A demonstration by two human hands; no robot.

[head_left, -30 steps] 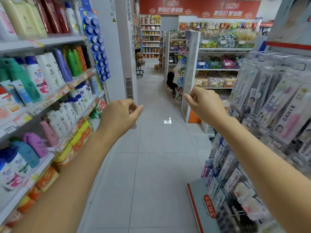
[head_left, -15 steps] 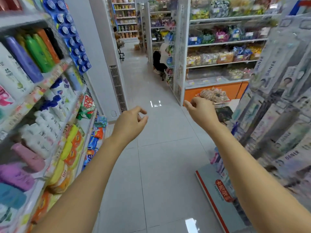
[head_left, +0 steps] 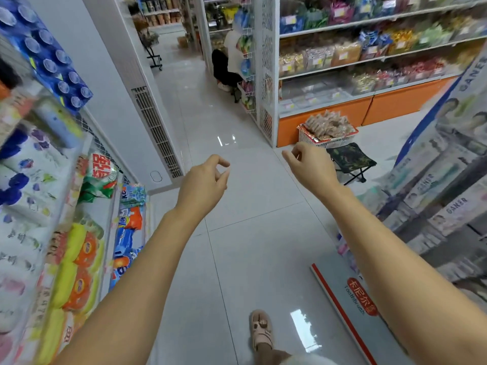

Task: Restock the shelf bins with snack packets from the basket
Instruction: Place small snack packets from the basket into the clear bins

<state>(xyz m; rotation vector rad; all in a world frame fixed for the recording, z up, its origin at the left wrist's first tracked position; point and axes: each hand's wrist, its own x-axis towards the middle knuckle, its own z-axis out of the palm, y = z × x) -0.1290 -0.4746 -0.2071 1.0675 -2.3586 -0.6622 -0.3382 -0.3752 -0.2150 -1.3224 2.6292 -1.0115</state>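
Observation:
A white basket [head_left: 311,136] heaped with brown snack packets [head_left: 326,125] stands on the floor ahead, at the foot of the snack shelf [head_left: 366,65] whose clear bins hold bagged snacks. Both my arms stretch out over the aisle floor. My left hand [head_left: 203,184] hangs with loosely curled fingers and holds nothing. My right hand [head_left: 311,167] is also loosely curled and empty, just short of the basket in the view.
A small camouflage folding stool [head_left: 351,159] sits right of the basket. Detergent shelves [head_left: 66,233] line the left, a toothbrush rack [head_left: 448,193] the right. A person [head_left: 226,64] crouches in the far aisle. My sandalled foot [head_left: 261,329] is on the tiled floor.
The view has advanced down the aisle and tilted down; the basket and stool are now closer. Both hands stay raised and empty.

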